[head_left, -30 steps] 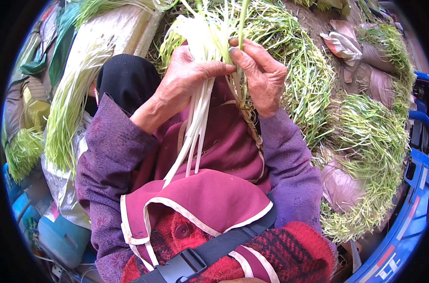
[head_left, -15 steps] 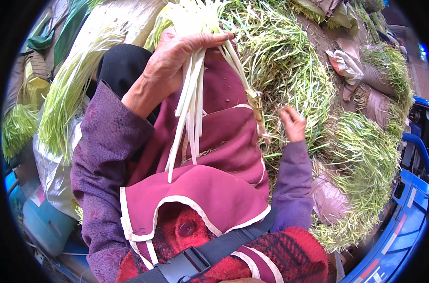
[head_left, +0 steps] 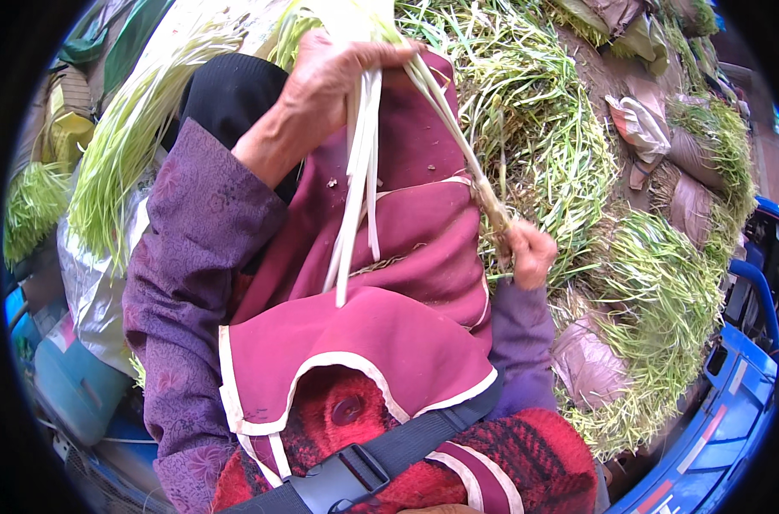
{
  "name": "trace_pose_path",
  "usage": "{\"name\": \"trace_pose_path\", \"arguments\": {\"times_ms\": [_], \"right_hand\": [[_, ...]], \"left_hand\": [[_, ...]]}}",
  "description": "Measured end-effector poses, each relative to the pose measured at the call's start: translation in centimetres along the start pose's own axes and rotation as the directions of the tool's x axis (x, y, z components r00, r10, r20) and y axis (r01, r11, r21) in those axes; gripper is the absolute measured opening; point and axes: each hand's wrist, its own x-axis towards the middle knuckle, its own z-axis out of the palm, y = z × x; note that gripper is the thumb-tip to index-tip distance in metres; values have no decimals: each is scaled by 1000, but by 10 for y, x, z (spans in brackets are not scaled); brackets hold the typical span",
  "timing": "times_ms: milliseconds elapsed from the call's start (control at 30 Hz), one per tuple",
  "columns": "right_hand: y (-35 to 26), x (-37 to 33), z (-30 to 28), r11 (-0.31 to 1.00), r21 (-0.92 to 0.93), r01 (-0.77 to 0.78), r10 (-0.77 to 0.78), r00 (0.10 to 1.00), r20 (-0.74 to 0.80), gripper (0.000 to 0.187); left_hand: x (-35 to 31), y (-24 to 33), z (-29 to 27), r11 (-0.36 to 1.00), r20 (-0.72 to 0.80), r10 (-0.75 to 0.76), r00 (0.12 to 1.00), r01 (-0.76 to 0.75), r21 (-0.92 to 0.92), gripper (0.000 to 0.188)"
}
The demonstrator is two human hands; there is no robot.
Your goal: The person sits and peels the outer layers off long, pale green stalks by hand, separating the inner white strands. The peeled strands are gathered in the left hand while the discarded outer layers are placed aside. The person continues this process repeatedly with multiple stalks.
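Note:
A bunch of long chives (head_left: 355,176), white at the stem and yellow-green in the leaf, is gripped in my left hand (head_left: 321,90) above my lap. Its white stems hang down over my maroon apron (head_left: 398,330). From the same hand a thinner strand (head_left: 462,141) slants to the right, ending in brown, dry-looking sheaths and roots. My right hand (head_left: 531,250) is closed at that brown end, with thumb and fingers pinched on it. The leafy tops at the upper edge are washed out by glare.
Heaped green trimmings (head_left: 543,128) lie to the right, with another heap (head_left: 655,291) nearer. A bundle of pale chives (head_left: 141,137) rests at the left. A teal bin (head_left: 81,385) stands lower left, a blue metal vehicle panel (head_left: 723,411) lower right. Crumpled sacks (head_left: 642,124) sit far right.
My right hand has closed on the brown root end, where before it was just beside it. The strand is drawn straighter and lower right. Fewer white stems hang apart below my left hand.

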Motion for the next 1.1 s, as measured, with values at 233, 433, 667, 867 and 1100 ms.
{"name": "trace_pose_path", "arguments": {"times_ms": [233,433,667,867,1100], "right_hand": [[96,-100,-41,633,-154,-759,693,644,-324,18],[97,-82,-66,790,195,-581,592,806,1,48],[40,17,-42,686,-723,-85,41,996,-79,24],[-43,123,18,797,-533,285,-312,949,42,22],[-124,189,76,964,-49,262,-260,965,40,16]], "left_hand": [[15,19,-43,988,-80,-6,997,-6,-152,23],[4,16,-27,997,103,34,994,-26,-71,25],[-6,7,-6,1000,12,17,1000,-17,22,20],[-9,2,8,986,48,151,987,-154,63,15],[-5,-5,9,964,97,250,963,-257,68,17]]}}
